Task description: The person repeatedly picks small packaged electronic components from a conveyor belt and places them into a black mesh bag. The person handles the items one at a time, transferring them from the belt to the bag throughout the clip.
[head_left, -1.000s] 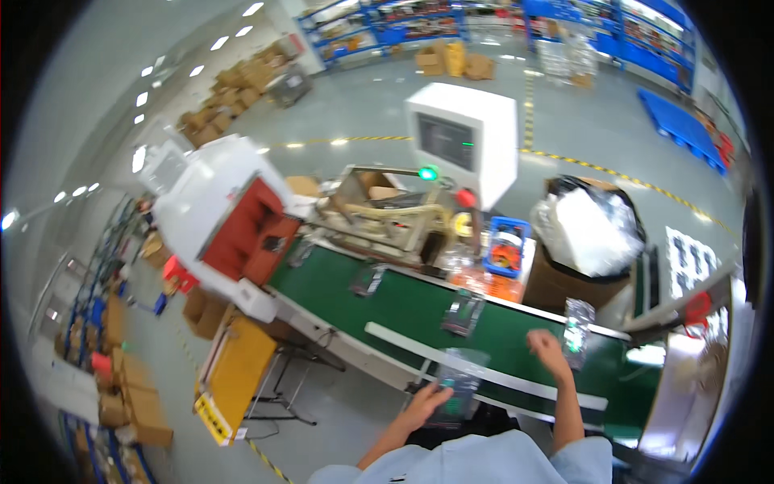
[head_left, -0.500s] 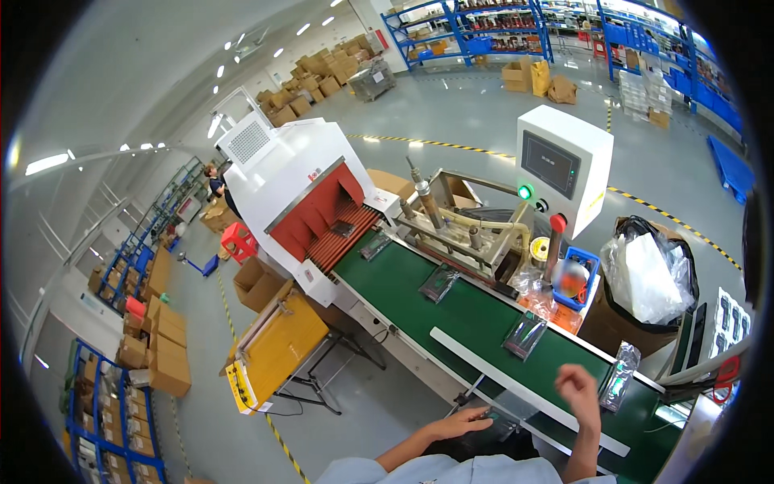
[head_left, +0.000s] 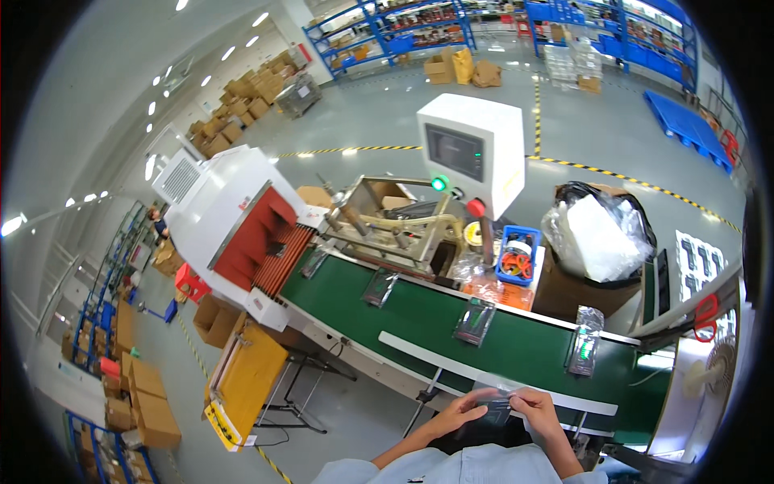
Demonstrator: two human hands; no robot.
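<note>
A clear plastic bag with something dark in it (head_left: 497, 411) is held close to my body, beside the near edge of the green conveyor belt (head_left: 427, 316). My left hand (head_left: 461, 411) grips its left side between thumb and fingers. On the bag's upper right edge, the fingers of my right hand (head_left: 538, 410) are pinched. What the bag contains is too small to name. Beyond my hands, bagged dark items lie spaced along the belt: one package (head_left: 474, 322) ahead, another package (head_left: 585, 342) to the right, and a package (head_left: 380, 287) farther left.
A white guide rail (head_left: 451, 367) runs along the belt's near side. At the belt's left end stands a white tunnel machine (head_left: 218, 206) with red curtains. Across the belt are a control box (head_left: 472, 149), a blue bin (head_left: 518, 254) and a bag-lined carton (head_left: 601, 238). A yellow-topped table (head_left: 250, 375) stands left.
My right hand has come down from above the belt to the bag in my left hand. The view has turned right, and the package on the rollers is deeper in the tunnel mouth.
</note>
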